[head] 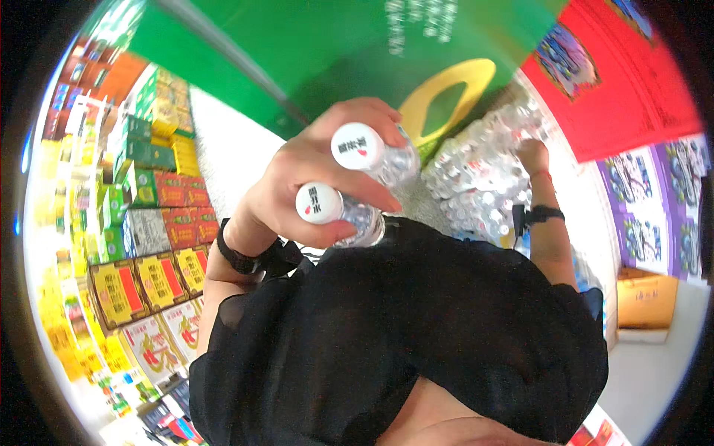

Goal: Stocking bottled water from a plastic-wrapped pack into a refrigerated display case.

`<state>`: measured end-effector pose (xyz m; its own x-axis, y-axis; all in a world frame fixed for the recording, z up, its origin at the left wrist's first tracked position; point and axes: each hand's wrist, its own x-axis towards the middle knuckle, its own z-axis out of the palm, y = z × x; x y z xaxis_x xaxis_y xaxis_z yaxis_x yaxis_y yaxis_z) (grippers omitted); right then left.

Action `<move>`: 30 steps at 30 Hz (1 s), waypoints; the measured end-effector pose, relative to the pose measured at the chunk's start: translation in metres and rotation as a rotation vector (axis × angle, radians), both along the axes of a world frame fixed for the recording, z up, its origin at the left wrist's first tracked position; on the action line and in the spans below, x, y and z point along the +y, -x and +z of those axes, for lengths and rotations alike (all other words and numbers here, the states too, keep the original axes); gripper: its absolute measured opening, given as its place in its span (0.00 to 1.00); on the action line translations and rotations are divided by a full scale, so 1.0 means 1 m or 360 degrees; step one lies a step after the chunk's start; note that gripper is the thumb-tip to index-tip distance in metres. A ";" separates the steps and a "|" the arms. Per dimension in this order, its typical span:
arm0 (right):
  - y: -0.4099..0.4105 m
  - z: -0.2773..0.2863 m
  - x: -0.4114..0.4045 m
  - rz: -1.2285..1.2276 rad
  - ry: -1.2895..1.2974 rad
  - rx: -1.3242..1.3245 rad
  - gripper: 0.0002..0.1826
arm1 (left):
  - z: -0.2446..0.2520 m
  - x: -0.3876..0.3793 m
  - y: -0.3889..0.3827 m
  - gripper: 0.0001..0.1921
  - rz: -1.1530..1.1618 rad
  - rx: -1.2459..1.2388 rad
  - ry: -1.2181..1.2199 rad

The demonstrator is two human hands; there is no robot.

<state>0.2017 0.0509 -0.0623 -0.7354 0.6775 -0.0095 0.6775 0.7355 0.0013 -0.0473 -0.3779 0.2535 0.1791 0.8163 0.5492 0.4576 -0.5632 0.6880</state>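
Observation:
My left hand [290, 173] is closed around two small clear plastic bottles with white screw caps. One bottle [399, 164] is pinched between fingers at the upper side; the other [362, 223] lies nearer my chest, between thumb and finger. Both caps bear printed writing and point left. On the right, my right hand [534, 155] reaches down to a stack of clear plastic bottles [479, 167], its fingers hidden among or behind them. Whether it grips one is not visible. Dark bands circle both wrists.
Before me stands a large green panel [334, 50] with a yellow shape. Stacked cartons [178, 189] and lit shelves line the left. A red printed cover [625, 95], purple-and-white cartons [636, 206] and an orange-brown box [647, 301] are on the right.

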 end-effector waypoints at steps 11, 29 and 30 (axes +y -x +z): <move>0.001 0.017 -0.008 -0.0484 0.0072 0.0355 0.21 | 0.005 -0.138 0.064 0.15 0.0075 -0.0139 -0.0126; 0.201 0.046 -0.402 -0.0362 0.1873 -0.0875 0.10 | -0.041 -0.396 0.262 0.21 0.0931 -0.0173 0.0273; 0.232 0.044 -0.423 -0.0228 0.1790 -0.0942 0.12 | -0.043 -0.397 0.275 0.21 0.0938 -0.0179 0.0256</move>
<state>-0.0298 -0.3716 -0.0182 -0.3442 0.1558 -0.9259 0.8598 0.4486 -0.2441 -0.3224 -0.7753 0.2100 -0.3788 0.8344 0.4004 0.5796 -0.1235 0.8055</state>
